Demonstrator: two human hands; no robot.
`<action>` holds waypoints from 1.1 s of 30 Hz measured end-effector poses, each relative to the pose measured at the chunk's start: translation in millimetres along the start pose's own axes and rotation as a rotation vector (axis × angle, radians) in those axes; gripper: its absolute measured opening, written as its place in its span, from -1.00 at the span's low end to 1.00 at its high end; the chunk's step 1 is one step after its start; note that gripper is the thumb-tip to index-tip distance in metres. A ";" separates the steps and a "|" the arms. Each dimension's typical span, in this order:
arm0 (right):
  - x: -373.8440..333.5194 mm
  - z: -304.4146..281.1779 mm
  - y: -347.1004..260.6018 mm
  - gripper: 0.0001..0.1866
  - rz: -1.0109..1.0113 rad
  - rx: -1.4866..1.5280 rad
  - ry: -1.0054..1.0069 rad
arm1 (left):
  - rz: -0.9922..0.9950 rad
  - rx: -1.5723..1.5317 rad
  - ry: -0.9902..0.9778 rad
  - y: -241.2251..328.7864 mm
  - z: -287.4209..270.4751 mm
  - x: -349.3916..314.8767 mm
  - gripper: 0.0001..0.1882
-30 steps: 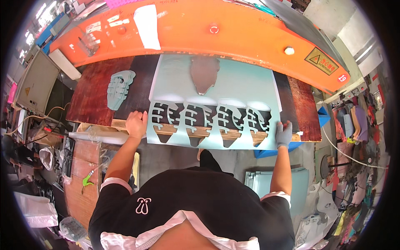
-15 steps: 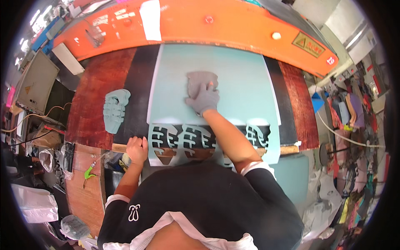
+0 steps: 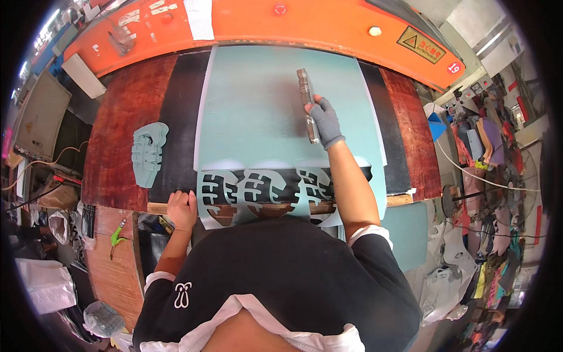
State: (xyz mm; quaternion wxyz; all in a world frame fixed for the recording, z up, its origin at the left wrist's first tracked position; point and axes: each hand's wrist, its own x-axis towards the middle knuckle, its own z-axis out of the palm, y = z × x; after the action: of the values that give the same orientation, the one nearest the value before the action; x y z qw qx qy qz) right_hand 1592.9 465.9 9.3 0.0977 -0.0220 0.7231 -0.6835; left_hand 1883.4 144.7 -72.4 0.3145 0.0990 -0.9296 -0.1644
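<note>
In my right hand point(image 3: 326, 122), which wears a grey fingerless glove, is a metal cutting die point(image 3: 306, 105). The die is turned edge-on above the pale green sheet point(image 3: 252, 105), my fingers closed round its side. Along the near edge of that sheet run several cut-out openings, with dark board and wood showing through. My bare left hand point(image 3: 182, 209) rests at the table's front edge, left of the sheet, with its fingers curled in and nothing visible in them. A stack of cut pale green pieces point(image 3: 148, 155) lies further left on the table.
An orange machine beam point(image 3: 234, 26) spans the far side of the table. Red-brown boards point(image 3: 120, 135) flank the black strips beside the sheet. A green-handled tool point(image 3: 118, 239) lies on a wooden surface at lower left. Coloured material scraps point(image 3: 492, 146) hang at the right.
My right hand has moved right with the die, which was blurred and broad face up over the sheet and now stands edge-on. My left hand stays at the table edge. The view has shifted slightly.
</note>
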 end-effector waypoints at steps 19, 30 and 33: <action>-2.4 8.4 -1.8 -0.09 0.010 -1.234 0.088 | -0.006 -0.002 -0.042 -0.7 -1.1 -1.7 -0.66; -2.6 0.6 6.0 -0.07 -0.075 -1.242 0.103 | 0.003 -0.005 -0.033 -0.7 -1.0 -1.6 -0.66; -1.4 -1.7 8.7 -0.06 -0.106 -1.245 0.099 | 0.004 -0.008 -0.038 -1.3 -1.0 -1.7 -0.66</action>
State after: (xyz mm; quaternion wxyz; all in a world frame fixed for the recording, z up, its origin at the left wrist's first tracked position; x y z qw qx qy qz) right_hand 1594.9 468.4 0.9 -0.0011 -0.0789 0.9873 -0.1382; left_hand 1885.4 143.8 -73.0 0.2976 0.0927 -0.9350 -0.1693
